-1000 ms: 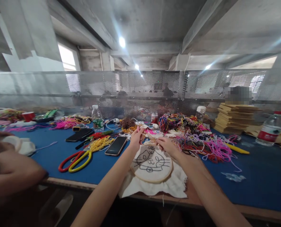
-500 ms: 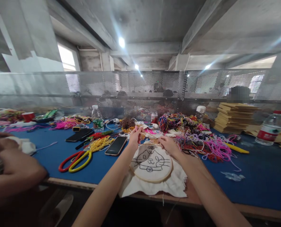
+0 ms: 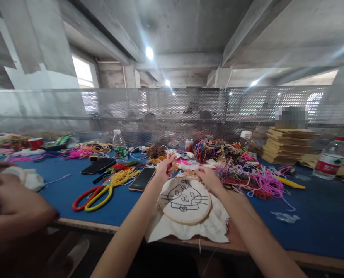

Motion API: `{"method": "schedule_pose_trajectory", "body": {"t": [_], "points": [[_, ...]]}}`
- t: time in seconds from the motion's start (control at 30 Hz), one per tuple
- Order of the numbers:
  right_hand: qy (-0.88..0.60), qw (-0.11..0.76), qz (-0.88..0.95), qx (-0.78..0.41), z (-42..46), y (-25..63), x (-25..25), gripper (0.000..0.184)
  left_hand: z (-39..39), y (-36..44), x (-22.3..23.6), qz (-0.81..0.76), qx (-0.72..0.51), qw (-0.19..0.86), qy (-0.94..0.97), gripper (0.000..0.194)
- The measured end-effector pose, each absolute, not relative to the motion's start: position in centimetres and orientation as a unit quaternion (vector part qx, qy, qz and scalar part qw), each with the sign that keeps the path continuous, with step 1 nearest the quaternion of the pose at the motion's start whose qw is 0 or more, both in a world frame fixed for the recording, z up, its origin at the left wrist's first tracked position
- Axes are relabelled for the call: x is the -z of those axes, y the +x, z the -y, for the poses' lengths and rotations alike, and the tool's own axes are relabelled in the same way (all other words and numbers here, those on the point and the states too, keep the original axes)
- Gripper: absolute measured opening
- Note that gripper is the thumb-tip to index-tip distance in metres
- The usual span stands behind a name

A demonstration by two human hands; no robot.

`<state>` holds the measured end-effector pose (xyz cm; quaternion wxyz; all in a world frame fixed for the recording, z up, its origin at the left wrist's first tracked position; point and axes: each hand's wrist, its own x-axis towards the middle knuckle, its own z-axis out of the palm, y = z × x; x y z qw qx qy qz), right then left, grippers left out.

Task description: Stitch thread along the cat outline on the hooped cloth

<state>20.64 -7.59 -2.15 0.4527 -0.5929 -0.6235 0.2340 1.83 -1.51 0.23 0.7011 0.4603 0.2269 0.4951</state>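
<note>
An embroidery hoop (image 3: pixel 186 222) lies at the table's front edge, stretched with white cloth (image 3: pixel 160 231) that spreads out beneath it. A cat's face (image 3: pixel 185 197) is drawn in dark lines on the cloth. Just beyond the hoop's upper left, my left hand (image 3: pixel 166 168) is closed with its fingers pinched together. My right hand (image 3: pixel 206 176) is closed too, fingertips together by the hoop's far edge. Some orange-brown strands (image 3: pixel 186 175) show between the hands. What either hand pinches is too small to make out.
Tangled yarn (image 3: pixel 215 150) lies beyond my hands, with pink yarn (image 3: pixel 266 181) to the right. Scissors (image 3: pixel 92 197) and a phone (image 3: pixel 142 179) lie left. Bottles (image 3: pixel 331 160) and stacked yellow-brown packets (image 3: pixel 286 146) stand farther back. Another person's arm (image 3: pixel 18 197) rests at far left.
My left hand has turned slightly and its fingers have curled in more. My right hand and the hoop stay almost where they were.
</note>
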Motion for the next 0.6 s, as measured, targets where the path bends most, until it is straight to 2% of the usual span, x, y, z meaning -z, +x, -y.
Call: {"method": "schedule_pose_trajectory", "body": {"t": [0.1, 0.23, 0.37, 0.6], "points": [[-0.496, 0.5, 0.574, -0.418, 8.1, 19.8, 1.6, 0.033, 2.2, 2.0, -0.3, -0.208, -0.392, 0.727, 0.523, 0.027], [-0.401, 0.459, 0.588, -0.531, 8.8, 18.8, 1.3, 0.036, 2.9, 2.2, -0.4, -0.198, -0.332, 0.726, 0.569, 0.025], [-0.391, 0.435, 0.611, -0.533, 8.6, 18.5, 1.7, 0.033, 3.1, 2.4, -0.2, -0.202, -0.294, 0.719, 0.596, 0.024], [-0.434, 0.463, 0.608, -0.476, 8.2, 19.4, 1.8, 0.029, 2.8, 2.6, -0.3, -0.233, -0.389, 0.695, 0.558, 0.026]]}}
